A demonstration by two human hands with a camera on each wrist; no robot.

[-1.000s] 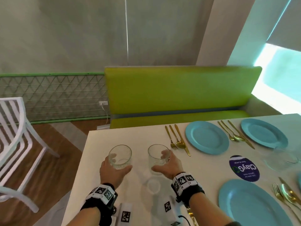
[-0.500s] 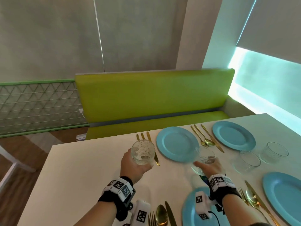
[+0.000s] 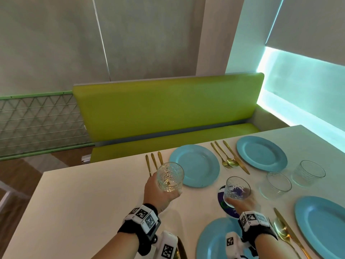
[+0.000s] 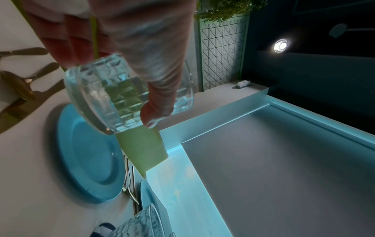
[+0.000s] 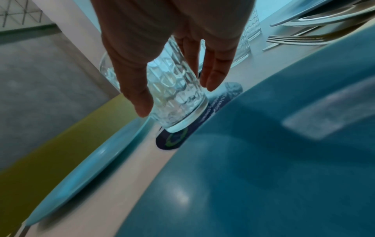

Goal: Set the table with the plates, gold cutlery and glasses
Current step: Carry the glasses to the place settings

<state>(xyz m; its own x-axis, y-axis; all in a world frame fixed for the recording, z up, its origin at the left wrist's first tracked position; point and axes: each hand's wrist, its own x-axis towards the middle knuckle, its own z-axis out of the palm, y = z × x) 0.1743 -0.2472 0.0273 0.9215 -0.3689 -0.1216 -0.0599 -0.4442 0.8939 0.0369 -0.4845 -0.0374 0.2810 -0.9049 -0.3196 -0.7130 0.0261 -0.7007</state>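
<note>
My left hand [image 3: 160, 193] grips a clear cut glass [image 3: 170, 177] held above the white table [image 3: 84, 202], just left of a blue plate [image 3: 195, 165]; in the left wrist view the glass [image 4: 121, 96] tilts under my thumb. My right hand [image 3: 240, 203] holds a second glass [image 3: 236, 189] from its near side, low over a dark round sticker [image 3: 226, 208]. The right wrist view shows thumb and fingers on either side of that glass [image 5: 174, 96]. Gold cutlery [image 3: 226, 157] lies between the two far plates.
Two more glasses [image 3: 278, 184] [image 3: 308, 172] stand to the right. Blue plates lie at far right [image 3: 261, 154], near right [image 3: 321, 225] and under my right wrist [image 3: 212, 240]. More gold cutlery [image 3: 285, 232] lies between the near plates. A green bench [image 3: 168, 113] runs behind the table.
Both hands lifted the glasses off the table's left part and carried them right, toward the plates. The right glass has come down over the dark sticker.
</note>
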